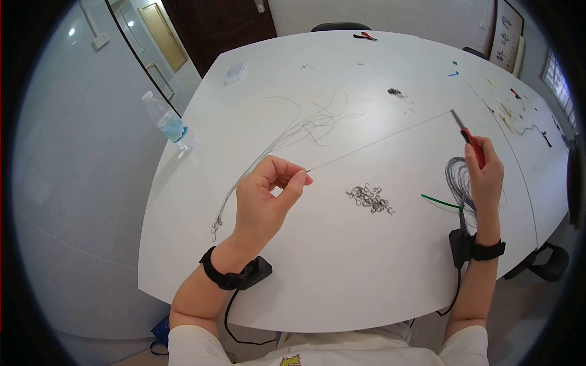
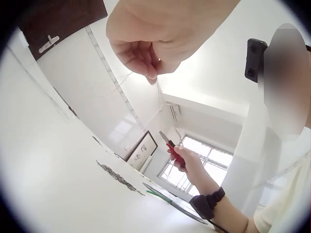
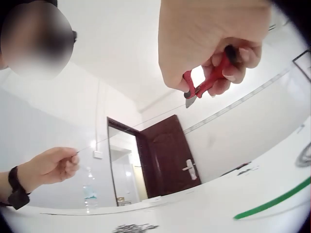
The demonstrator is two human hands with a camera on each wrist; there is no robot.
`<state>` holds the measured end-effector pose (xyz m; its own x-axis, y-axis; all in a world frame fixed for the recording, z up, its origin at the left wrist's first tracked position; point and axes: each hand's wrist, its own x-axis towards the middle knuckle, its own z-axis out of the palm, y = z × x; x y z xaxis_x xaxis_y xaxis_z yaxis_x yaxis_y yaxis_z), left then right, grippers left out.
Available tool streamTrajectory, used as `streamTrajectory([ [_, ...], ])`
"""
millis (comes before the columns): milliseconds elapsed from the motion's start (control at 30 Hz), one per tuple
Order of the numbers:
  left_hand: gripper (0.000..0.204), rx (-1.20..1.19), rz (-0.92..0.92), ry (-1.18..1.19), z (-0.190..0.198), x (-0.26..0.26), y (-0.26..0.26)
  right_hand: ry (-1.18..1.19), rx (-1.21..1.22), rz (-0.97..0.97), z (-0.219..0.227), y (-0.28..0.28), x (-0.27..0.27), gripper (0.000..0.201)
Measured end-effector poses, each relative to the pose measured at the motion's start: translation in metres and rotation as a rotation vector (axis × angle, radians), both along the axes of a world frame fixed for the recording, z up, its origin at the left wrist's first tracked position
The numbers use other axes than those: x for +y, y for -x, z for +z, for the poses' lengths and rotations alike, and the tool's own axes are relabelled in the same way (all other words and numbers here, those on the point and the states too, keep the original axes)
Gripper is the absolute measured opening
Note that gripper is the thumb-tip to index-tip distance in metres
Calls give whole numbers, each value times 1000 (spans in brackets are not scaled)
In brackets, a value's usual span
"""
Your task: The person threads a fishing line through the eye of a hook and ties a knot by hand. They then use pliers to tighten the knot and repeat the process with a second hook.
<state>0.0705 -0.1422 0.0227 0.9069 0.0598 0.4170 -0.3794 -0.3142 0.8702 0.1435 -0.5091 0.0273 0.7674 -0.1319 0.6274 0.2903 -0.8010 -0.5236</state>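
Observation:
My left hand [image 1: 262, 192] pinches a small dark piece and the end of a thin line [image 1: 378, 141] between thumb and forefinger. From there the line runs taut up to the tip of red-handled scissors [image 1: 467, 137]. Those scissors are in my right hand [image 1: 486, 174], its fingers curled round the handles, and their blades [image 3: 191, 101] show in the right wrist view. A pile of small dark hooks [image 1: 369, 199] lies on the table between the hands. Beside my left hand stretches a bundle of loose lines [image 1: 262, 151] with hooks [image 1: 216, 227] at its near end.
A coil of line [image 1: 455, 177] with a green strip [image 1: 441, 200] lies by my right wrist. A water bottle [image 1: 171, 125] and clear box [image 1: 234, 73] stand at the left. Orange-handled pliers [image 1: 365, 36] and a smaller dark pile [image 1: 395, 93] lie farther back on the white table [image 1: 317, 287].

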Motion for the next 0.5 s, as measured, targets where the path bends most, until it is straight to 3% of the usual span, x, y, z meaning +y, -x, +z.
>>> streamTrajectory([
  [200, 9, 71, -4, 25, -6, 4, -6, -49, 19, -208, -15, -23, -54, 33],
  [500, 9, 169, -21, 94, -6, 8, -9, -65, 35, -355, -21, -28, -92, 37],
])
